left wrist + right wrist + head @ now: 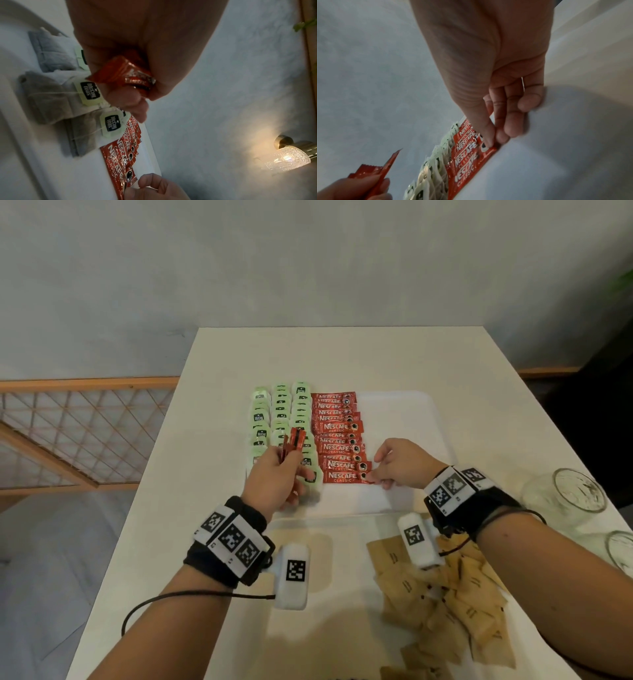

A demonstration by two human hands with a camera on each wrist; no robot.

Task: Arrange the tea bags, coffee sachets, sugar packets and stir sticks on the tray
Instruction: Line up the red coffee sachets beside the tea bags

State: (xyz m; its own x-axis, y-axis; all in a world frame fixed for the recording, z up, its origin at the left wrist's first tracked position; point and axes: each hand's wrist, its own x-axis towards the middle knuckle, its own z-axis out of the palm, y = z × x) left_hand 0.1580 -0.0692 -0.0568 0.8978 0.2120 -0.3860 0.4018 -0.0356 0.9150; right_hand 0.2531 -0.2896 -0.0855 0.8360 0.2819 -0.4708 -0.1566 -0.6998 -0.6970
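Note:
A white tray [404, 419] on the table carries three columns of green-tagged tea bags [281, 412] at its left. Beside them runs one column of red Nescafe coffee sachets [337, 436]. My left hand [287, 463] hovers over the tea bags and grips a small bunch of red sachets [293, 445], seen close in the left wrist view [123, 75]. My right hand [376, 474] pinches the right end of the nearest sachet in the column [342, 477] between thumb and forefinger [488, 140]. That sachet [488, 150] lies flat on the tray.
Brown sugar packets [445, 604] lie in a loose heap on the table near my right forearm. Two glass jars [575, 494] stand at the table's right edge. The right half of the tray is bare white surface. A wooden lattice rail [85, 419] runs left of the table.

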